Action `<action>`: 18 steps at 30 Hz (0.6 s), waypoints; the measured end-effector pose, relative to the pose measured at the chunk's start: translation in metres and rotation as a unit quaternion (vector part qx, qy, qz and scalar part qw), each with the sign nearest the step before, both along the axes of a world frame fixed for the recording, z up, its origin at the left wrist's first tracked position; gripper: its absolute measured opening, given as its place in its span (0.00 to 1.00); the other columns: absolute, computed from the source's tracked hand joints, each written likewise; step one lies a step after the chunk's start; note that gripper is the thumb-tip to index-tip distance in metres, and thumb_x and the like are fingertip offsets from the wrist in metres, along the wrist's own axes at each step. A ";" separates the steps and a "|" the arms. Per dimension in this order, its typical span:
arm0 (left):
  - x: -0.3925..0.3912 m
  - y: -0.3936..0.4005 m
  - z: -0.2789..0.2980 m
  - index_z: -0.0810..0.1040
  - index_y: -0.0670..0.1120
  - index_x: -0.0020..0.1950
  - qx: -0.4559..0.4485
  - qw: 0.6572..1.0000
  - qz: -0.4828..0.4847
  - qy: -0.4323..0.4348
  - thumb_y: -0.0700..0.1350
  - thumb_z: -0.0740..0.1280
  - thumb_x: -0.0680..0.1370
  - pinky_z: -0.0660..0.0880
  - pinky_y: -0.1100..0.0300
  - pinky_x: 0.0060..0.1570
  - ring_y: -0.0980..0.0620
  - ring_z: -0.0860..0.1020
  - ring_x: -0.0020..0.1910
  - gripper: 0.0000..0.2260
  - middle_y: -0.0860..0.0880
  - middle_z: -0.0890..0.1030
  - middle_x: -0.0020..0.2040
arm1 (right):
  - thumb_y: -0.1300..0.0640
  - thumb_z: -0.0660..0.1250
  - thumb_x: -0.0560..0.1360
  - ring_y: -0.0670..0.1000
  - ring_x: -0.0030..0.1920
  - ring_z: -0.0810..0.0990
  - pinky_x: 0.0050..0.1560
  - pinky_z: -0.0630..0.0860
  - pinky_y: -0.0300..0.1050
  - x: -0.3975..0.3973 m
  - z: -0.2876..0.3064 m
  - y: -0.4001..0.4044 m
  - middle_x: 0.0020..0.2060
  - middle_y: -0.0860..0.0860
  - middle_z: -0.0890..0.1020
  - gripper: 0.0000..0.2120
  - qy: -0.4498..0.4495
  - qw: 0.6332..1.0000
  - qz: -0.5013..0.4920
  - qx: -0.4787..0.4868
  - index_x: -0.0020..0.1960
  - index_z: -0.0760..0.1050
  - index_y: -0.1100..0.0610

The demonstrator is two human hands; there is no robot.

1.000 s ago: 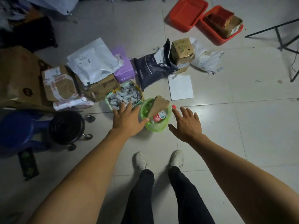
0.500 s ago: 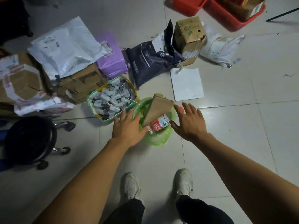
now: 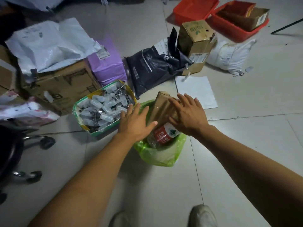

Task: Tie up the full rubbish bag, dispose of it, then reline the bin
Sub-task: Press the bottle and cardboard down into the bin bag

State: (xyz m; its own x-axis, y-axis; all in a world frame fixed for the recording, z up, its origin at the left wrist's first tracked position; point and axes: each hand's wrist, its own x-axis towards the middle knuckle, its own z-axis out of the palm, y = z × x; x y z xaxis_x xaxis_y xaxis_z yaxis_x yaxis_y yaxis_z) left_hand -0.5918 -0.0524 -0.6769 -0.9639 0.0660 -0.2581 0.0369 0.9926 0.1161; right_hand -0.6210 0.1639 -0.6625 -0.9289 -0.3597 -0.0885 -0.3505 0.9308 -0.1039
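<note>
Head view: bin [image 3: 165, 153] on tiled floor [image 3: 246, 136], lined with green bag [image 3: 164, 158], stuffed to overflowing. Brown cardboard [image 3: 161, 107] jutting from bin's far side; bottle [image 3: 161, 136] with red label lying across bin's top, under the cardboard. Left hand [image 3: 136, 122] above bin's left rim, fingers spread, gripping nothing. Right hand [image 3: 188, 114] pressed flat on cardboard over bin's right half, fingers splayed, nothing pinched. Left of bin, just beside, green-rimmed tub [image 3: 105, 108] of small clear cases. Beyond bin, dark pouch [image 3: 155, 68], white sheet [image 3: 196, 92], carton [image 3: 196, 45]. Near side of bin, pale shoe [image 3: 203, 216].
</note>
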 end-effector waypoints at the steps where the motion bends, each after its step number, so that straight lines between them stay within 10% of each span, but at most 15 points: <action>1: -0.001 -0.001 -0.006 0.55 0.55 0.79 0.000 1.000 -0.002 0.008 0.71 0.53 0.75 0.52 0.37 0.74 0.41 0.51 0.79 0.36 0.46 0.54 0.81 | 0.32 0.55 0.76 0.61 0.77 0.56 0.75 0.54 0.62 -0.001 -0.005 -0.001 0.77 0.56 0.59 0.35 0.009 1.000 0.001 0.003 0.77 0.55 0.46; 18: -0.005 -0.009 -0.045 0.57 0.53 0.79 0.000 0.998 -0.039 0.049 0.70 0.54 0.76 0.54 0.39 0.74 0.41 0.53 0.79 0.35 0.46 0.56 0.80 | 0.35 0.60 0.75 0.61 0.73 0.64 0.72 0.58 0.62 0.002 -0.039 -0.007 0.72 0.56 0.68 0.34 0.098 0.995 -0.002 0.005 0.76 0.57 0.47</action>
